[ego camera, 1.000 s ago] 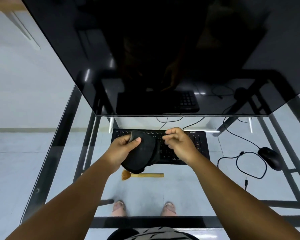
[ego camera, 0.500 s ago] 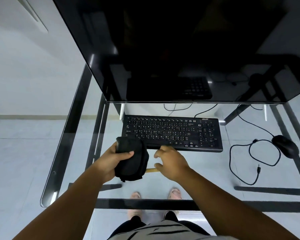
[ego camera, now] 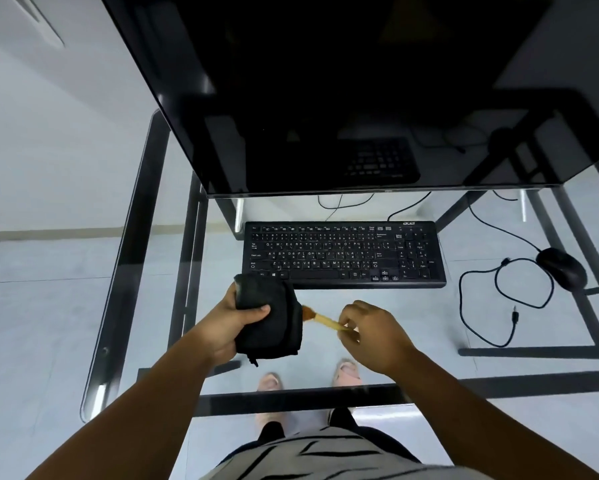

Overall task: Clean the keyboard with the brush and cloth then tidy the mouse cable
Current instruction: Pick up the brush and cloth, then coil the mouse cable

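Head camera, looking down through a glass desk (ego camera: 145, 306): my left hand (ego camera: 234, 322) grips a folded black cloth (ego camera: 273, 317), thumb clamped across its near face, just in front of the keyboard's (ego camera: 343, 254) left corner. My right hand (ego camera: 370, 332) pinches the wooden handle of a small brush (ego camera: 322, 318) between thumb and fingertips, the bristles pointing left toward the cloth. Whether the brush is lifted clear of the glass, I cannot tell.

The keyboard lies flat under the lower edge of a dark monitor (ego camera: 360, 81). To its right sits the mouse (ego camera: 563, 268), its cable (ego camera: 478, 306) sprawled in loose loops with the plug end lying free on the glass.

As I judge it, the step in hand is getting the brush up and onto the keys. To do that well I would slide my grip farther along the handle for control, angle the bristles down into the gaps between rows, and sweep in one direction so the dust moves off one edge, keeping the cloth in my left hand ready for the wipe. The cable looks untouched.

The count: one keyboard, one brush, one cloth, one mouse with one cable, one monitor, two hands, both occupied.
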### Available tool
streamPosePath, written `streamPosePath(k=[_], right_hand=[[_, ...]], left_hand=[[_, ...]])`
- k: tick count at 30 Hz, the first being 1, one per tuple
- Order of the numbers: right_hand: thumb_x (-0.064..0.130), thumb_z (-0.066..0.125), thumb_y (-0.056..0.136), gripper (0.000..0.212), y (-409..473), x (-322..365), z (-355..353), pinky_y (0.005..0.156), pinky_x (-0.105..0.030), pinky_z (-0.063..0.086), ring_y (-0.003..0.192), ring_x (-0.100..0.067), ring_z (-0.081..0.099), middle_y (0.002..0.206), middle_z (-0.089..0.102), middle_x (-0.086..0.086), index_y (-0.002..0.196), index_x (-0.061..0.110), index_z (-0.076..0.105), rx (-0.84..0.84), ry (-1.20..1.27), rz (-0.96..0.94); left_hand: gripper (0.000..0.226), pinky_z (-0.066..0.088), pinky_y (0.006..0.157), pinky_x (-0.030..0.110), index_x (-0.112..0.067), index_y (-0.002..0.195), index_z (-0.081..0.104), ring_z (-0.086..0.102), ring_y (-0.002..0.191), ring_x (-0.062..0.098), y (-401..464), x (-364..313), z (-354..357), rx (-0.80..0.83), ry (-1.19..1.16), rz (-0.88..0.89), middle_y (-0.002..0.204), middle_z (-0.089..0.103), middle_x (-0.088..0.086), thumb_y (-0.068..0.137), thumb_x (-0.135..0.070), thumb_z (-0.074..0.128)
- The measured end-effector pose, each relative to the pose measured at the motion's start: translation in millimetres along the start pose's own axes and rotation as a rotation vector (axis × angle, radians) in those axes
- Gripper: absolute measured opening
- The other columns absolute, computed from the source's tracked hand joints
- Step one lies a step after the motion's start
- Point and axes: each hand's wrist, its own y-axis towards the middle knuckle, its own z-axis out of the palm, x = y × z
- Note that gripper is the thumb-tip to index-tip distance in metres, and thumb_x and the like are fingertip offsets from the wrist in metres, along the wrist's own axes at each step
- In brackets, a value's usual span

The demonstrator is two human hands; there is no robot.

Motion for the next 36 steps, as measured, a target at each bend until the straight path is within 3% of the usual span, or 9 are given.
streamPosePath(k=[4,10,18,20,23,27,30,33,36], right_hand=[[0.026,0.07,0.079,0.011,-10,1,4,0.059,-0.025,0.05,0.057,-0.006,0.058,0.067,0.064,0.01,0.08,0.022,0.06,-0.137,0.315,0.292],[0.024,0.078,0.075,0.019,-6,18,19,0.067,-0.034,0.058,0.06,-0.015,0.066,0.063,0.066,0.002,0.074,0.018,0.061,-0.133,0.538,0.52],[0.029,0.081,0.069,0.026,-1,21,22,0.067,-0.039,0.059,0.06,-0.02,0.069,0.067,0.07,-0.002,0.073,0.017,0.058,-0.047,0.502,0.563],[0.029,0.081,0.069,0.027,0,24,20,0.068,-0.039,0.06,0.06,-0.019,0.069,0.069,0.07,-0.002,0.074,0.017,0.057,-0.031,0.491,0.578],[0.03,0.082,0.068,0.03,3,25,19,0.068,-0.038,0.06,0.061,-0.017,0.069,0.07,0.069,-0.001,0.076,0.016,0.056,-0.017,0.457,0.588],[0.039,0.08,0.07,0.034,3,26,18,0.064,-0.034,0.058,0.06,-0.015,0.068,0.07,0.069,0.001,0.078,0.017,0.056,-0.01,0.419,0.582],[0.047,0.072,0.079,0.033,0,27,16,0.058,-0.026,0.049,0.062,-0.013,0.064,0.068,0.066,0.003,0.081,0.019,0.055,-0.04,0.348,0.532],[0.045,0.065,0.087,0.025,-1,26,12,0.063,-0.027,0.049,0.067,-0.012,0.062,0.07,0.064,0.005,0.09,0.021,0.056,-0.082,0.328,0.482],[0.039,0.064,0.088,0.023,1,21,5,0.067,-0.024,0.046,0.077,-0.012,0.063,0.086,0.065,0.008,0.102,0.022,0.059,-0.156,0.339,0.447]], left_hand=[[0.057,0.052,0.095,0.047,-0.022,0.132,0.048,0.061,0.117,0.028,6,14,9,0.086,0.005,-0.006,0.127,0.064,0.009,0.085,0.006,0.064],[0.057,0.048,0.099,0.053,-0.027,0.125,0.049,0.06,0.115,0.027,9,35,24,0.034,0.108,-0.006,0.123,0.064,0.007,0.083,0.004,0.07],[0.046,0.049,0.09,0.033,-0.029,0.113,0.045,0.059,0.098,0.018,5,47,37,-0.261,0.617,0.169,0.104,0.062,-0.006,0.081,-0.015,0.074],[0.037,0.044,0.082,0.027,-0.024,0.109,0.046,0.058,0.093,0.02,0,49,43,-0.346,0.735,0.223,0.098,0.061,-0.004,0.082,-0.018,0.072],[0.035,0.045,0.08,0.029,-0.012,0.109,0.049,0.06,0.097,0.028,-3,52,49,-0.455,0.874,0.267,0.104,0.062,0.006,0.082,-0.019,0.07],[0.048,0.047,0.09,0.036,-0.006,0.117,0.048,0.057,0.103,0.03,-3,54,50,-0.493,0.964,0.244,0.117,0.049,0.01,0.079,-0.021,0.073],[0.061,0.046,0.098,0.038,-0.007,0.123,0.046,0.053,0.109,0.029,-3,54,46,-0.534,0.997,0.259,0.12,0.046,0.009,0.074,-0.027,0.077],[0.081,0.04,0.103,0.04,-0.009,0.138,0.037,0.044,0.122,0.029,-5,53,43,-0.582,1.023,0.265,0.132,0.042,0.008,0.074,-0.036,0.077],[0.087,0.037,0.104,0.042,-0.008,0.145,0.03,0.04,0.129,0.029,-5,46,43,-0.63,0.999,0.327,0.138,0.04,0.009,0.078,-0.044,0.073]])
